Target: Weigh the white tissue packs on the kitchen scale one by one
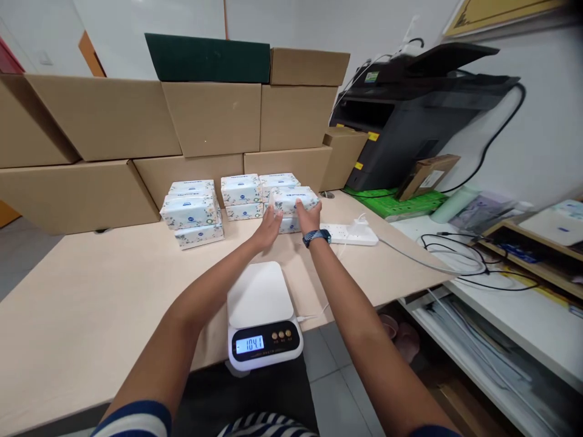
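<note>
Both hands are at a floral white-and-blue tissue pack point(295, 195) on top of the right-hand stack. My left hand point(269, 228) presses its left side with the fingers. At its right side is my right hand point(309, 215), thumb across the front and other fingers mostly hidden behind. Another tissue pack point(289, 226) lies directly below. More packs stand in a left stack point(191, 212) and a middle stack point(241, 193). Nearer to me, between my forearms, sits a white digital kitchen scale point(260, 297) with a bare plate; its lit display appears to read 104.1.
Cardboard boxes point(212, 118) form a wall along the table's back. A white power strip point(350, 234) with a plugged-in adapter lies right of my hands. Its cable crosses to a side desk with loose black cables point(473, 261). A dark printer point(410, 115) stands at the back right.
</note>
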A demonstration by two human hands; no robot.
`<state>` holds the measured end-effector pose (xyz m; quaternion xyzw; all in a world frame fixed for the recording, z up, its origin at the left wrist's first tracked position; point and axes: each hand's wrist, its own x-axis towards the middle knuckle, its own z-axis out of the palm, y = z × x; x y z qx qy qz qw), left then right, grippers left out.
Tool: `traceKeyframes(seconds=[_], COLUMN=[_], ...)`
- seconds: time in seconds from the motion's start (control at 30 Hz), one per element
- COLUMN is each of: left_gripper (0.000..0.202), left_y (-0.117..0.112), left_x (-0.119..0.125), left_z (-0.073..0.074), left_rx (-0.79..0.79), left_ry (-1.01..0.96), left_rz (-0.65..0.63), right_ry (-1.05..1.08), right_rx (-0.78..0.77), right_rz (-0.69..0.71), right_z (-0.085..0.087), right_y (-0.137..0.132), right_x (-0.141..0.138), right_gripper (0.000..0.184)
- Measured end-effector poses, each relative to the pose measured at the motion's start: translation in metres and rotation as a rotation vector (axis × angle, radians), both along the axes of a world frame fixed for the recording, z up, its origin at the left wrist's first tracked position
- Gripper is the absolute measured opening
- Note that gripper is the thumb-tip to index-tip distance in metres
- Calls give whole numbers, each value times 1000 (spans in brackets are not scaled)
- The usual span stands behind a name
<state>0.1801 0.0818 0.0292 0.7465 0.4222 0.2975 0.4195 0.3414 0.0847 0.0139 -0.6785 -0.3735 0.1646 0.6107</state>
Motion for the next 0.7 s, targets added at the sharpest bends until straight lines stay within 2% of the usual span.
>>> traceKeyframes(seconds=[0.07, 0.17, 0.27, 0.37, 0.5, 0.63, 0.7], left_gripper=[86, 96, 102, 107, 114, 105, 100], left_y=[-10, -28, -40, -41, -37, -39, -37], left_x=[-21, -68, -120, -157, -169, -158, -148], left_z=[3, -2, -16, -30, -38, -38, -34], left_rx=[5, 43, 106, 153, 117, 56, 37], left_ry=[17, 35, 64, 112, 111, 54, 37], left_rz=[-23, -63, -54, 10, 67, 44, 35], right_ry=[35, 28, -114, -180, -69, 8, 58], right_rx=[-2, 51, 215, 344, 378, 376, 354], right_rz=[-22, -37, -8, 89, 229, 274, 275], right_z=[1, 0, -8, -22, -39, -48, -43], right_y=[-6, -26, -45, -54, -54, -58, -59], right_x=[1, -6, -23, -43, -55, -50, -48], right_gripper=[102, 111, 107, 97, 97, 102, 100])
